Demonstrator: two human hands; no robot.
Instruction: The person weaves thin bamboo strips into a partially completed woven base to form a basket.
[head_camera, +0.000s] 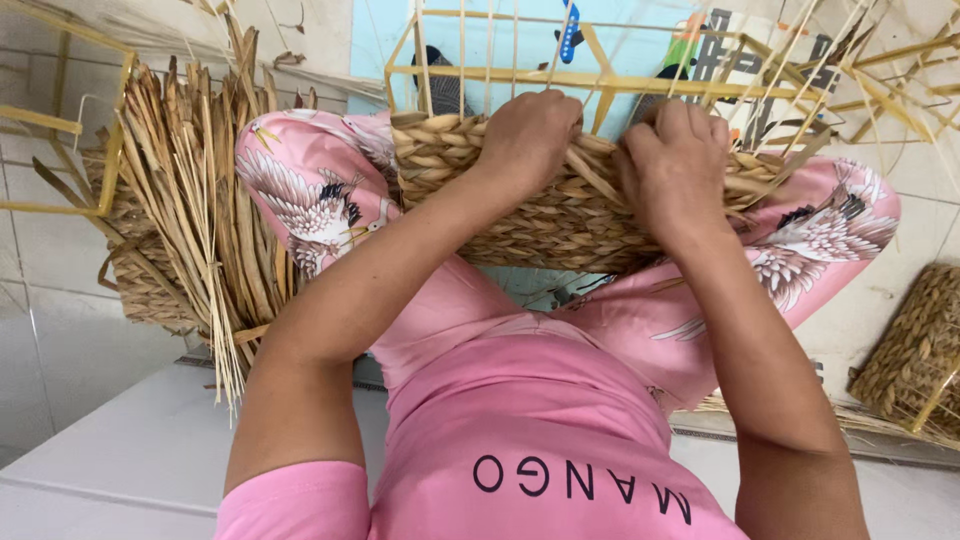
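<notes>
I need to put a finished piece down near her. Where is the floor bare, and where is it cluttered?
Bare tile shows at far left below the straw bundle, and at right between her knee and the woven panel. Crowded: her lap, where both hands grip the basket, and the upper right with its frame sticks.

Only one view is given, taken from a camera worn on the head and pointed steeply down over the chest and lap. The left hand (527, 135) and right hand (672, 165) are seen from above and close up, on a basket (545, 215) held across the knees near the middle of the view. The floor (55, 250) is caught around the edges, farther off.
</notes>
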